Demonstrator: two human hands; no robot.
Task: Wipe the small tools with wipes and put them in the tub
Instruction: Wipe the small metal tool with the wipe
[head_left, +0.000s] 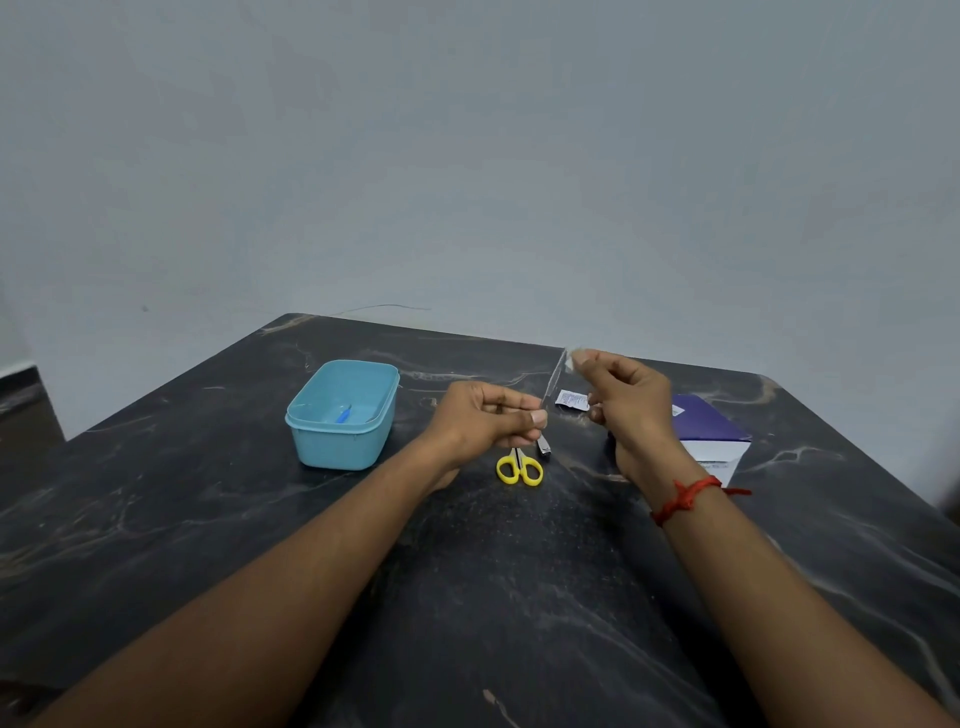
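Head view. Counter (208, 519): dark, veined. Purple-and-white box (714, 426): far right, behind your right wrist. Tub (337, 447): light blue, left of your hands, small blue tool (343, 415) inside. Your left hand (483, 415): fingers pinch the lower end of a thin metal tool (554, 379), held off the counter. Your right hand (631, 400): fingers pinch a white wipe (571, 358) at that tool's upper end. Yellow-handled scissors (519, 467) and metal clipper (544, 447): on the counter beneath your left hand. Sachet (571, 400): flat between your hands.

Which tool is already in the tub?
The blue tool, alone inside the tub; scissors and clipper lie on the table, the thin metal tool is held.
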